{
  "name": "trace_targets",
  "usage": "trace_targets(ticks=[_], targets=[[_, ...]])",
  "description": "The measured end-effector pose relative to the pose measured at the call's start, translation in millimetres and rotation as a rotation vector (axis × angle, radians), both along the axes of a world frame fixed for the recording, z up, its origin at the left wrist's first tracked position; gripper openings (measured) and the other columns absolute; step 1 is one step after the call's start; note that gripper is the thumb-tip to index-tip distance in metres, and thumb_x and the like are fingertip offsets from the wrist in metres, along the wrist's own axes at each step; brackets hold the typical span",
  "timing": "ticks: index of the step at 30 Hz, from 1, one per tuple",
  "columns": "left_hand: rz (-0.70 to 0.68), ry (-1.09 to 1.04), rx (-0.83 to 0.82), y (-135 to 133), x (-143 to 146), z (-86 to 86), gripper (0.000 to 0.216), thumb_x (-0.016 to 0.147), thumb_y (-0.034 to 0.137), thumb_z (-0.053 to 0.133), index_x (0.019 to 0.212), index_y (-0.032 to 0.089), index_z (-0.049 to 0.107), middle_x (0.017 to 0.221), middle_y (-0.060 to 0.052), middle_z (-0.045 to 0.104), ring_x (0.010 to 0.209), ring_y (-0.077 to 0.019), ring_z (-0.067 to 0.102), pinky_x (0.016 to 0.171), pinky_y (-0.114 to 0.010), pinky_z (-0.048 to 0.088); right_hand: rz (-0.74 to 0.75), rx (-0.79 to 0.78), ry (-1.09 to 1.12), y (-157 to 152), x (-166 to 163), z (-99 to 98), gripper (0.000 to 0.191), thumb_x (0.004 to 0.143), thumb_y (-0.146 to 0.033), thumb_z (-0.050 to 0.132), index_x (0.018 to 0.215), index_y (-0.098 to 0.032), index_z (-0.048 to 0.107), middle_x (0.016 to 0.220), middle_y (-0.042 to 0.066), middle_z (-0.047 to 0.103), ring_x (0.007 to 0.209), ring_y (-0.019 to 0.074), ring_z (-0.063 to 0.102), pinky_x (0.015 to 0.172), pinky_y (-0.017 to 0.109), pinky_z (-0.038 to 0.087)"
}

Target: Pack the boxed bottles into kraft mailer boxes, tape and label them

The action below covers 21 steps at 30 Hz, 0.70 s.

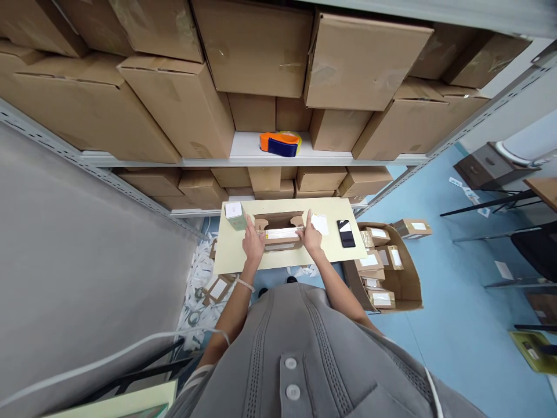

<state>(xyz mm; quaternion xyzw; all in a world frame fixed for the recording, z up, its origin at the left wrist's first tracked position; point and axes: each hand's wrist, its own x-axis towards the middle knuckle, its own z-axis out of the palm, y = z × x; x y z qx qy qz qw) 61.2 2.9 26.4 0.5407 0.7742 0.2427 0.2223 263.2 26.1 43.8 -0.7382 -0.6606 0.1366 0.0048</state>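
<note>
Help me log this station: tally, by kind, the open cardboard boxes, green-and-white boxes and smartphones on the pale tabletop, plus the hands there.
Open cardboard box: 1
Green-and-white box: 1
Smartphone: 1
Hands (left hand, right hand): 2
Total: 5

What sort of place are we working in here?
Most likely a packing or parcel storage room: brown cartons crowd the shelving, an orange-and-blue tape dispenser sits there too, and a big open carton on the floor holds small boxes with white labels.
</note>
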Motion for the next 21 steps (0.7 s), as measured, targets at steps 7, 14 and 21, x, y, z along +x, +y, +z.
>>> trace_targets(ticks=[7, 14, 21], targets=[[-0.114, 0.109, -0.044, 9.1, -7.1, 10.3, 0.086, 0.089, 0.025, 0.056, 0.157, 0.028, 0.003, 0.145, -0.017, 0.042, 0.124, -0.0342, 0.053, 0.097, -0.045, 0.046, 0.150, -0.025, -0.032, 13.9, -1.4, 11.4, 0.093, 0.094, -0.030, 0.056, 0.154, -0.033, -0.015, 0.119, 0.011, 0.061, 0.094, 0.0236, 0.067, 0.085, 0.032, 0.045], [-0.117, 0.201, -0.016, -2.3, -7.5, 1.5, 0.067, 0.097, 0.033, 0.044, 0.157, 0.029, 0.013, 0.141, -0.012, 0.053, 0.114, -0.0292, 0.060, 0.093, -0.041, 0.048, 0.147, 0.016, -0.015, -1.1, -0.9, 0.2, 0.078, 0.099, -0.031, 0.045, 0.155, -0.037, -0.008, 0.130, 0.011, 0.057, 0.095, 0.0220, 0.067, 0.078, 0.029, 0.049], [-0.087, 0.211, 0.093, -26.7, -1.7, -21.5, 0.057, 0.100, 0.039, 0.026, 0.153, 0.019, 0.032, 0.151, -0.018, 0.041, 0.120, -0.0328, 0.057, 0.093, -0.046, 0.050, 0.129, 0.062, 0.013, -19.2, -0.8, -17.3, 0.051, 0.101, -0.026, 0.030, 0.152, -0.030, 0.032, 0.158, 0.010, 0.031, 0.107, 0.0232, 0.065, 0.083, 0.032, 0.053]])
